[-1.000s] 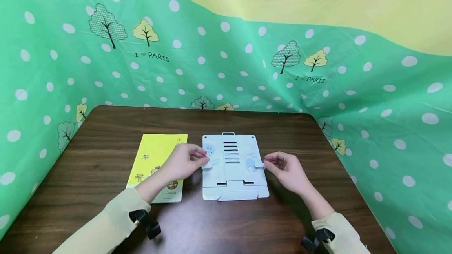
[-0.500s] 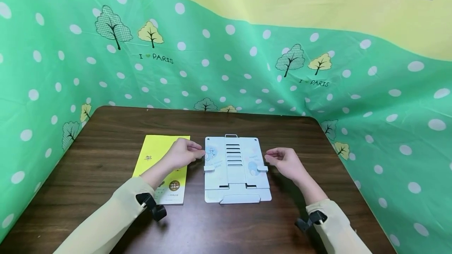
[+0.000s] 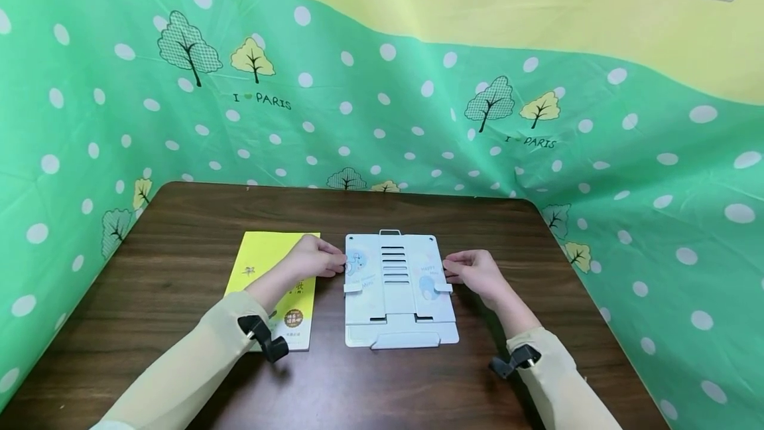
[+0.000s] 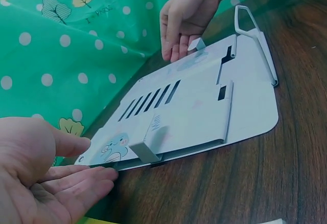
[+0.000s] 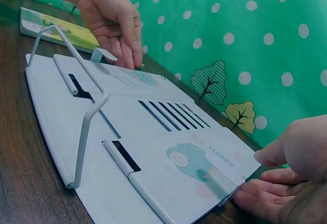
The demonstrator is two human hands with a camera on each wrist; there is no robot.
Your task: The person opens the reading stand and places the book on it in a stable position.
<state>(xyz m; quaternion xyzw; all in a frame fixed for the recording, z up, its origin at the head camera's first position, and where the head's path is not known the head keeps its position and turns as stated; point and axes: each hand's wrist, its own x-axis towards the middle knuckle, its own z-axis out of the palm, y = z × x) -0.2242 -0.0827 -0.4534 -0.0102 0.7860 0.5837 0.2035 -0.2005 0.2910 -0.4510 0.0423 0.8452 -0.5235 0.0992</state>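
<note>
A pale blue metal book stand lies folded flat on the table, with slots down its middle and cartoon prints. Small page clips stand at its left and right sides. My left hand is at the stand's left edge; in the left wrist view its straight fingers reach the rim, with the thumb apart above. At the opposite edge is my right hand. The right wrist view has its fingertips at the rim and the thumb near the top corner, not visibly gripping.
A yellow book lies left of the stand, partly beneath my left forearm. The dark wooden table extends around them. A green dotted curtain hangs behind and along both sides.
Both hands have let go of the page clips, which now lie further apart near the edges. They drew back slightly, then moved in to the stand's side edges.
</note>
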